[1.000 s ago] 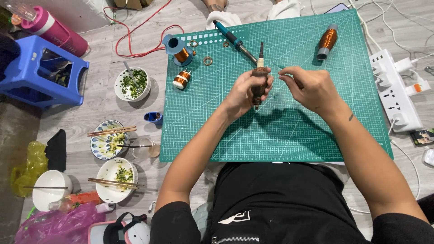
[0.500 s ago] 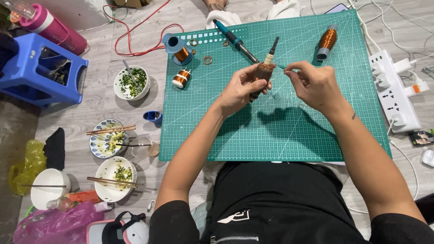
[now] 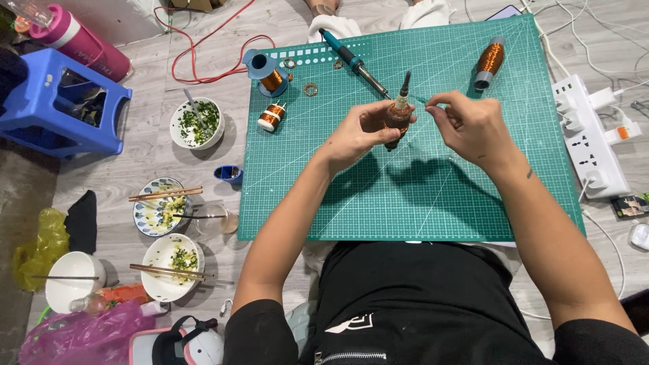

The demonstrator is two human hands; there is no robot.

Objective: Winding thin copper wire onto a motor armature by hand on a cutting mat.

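The green mat point(image 3: 378, 203) on the floor serves as the landmark. Above its centre, the left hand point(image 3: 358, 132) holds a copper-wound coil point(image 3: 397, 116), fingers clamped around the winding. The coil's long axis runs near upright, tilted slightly to the far right, with a dark pin tip pointing away from the person. The right hand point(image 3: 470, 125) is just right of the coil, at about the same height; its thumb and forefinger are pinched together, apparently on a fine wire that is too thin to confirm. The coil therefore lies directly left of the right fingertips, and both hands are close to it. Near the mat's far edge lie a soldering iron point(image 3: 355, 61), a blue spool point(image 3: 265, 71) at the far left corner, and another spool point(image 3: 488, 62) at far right.
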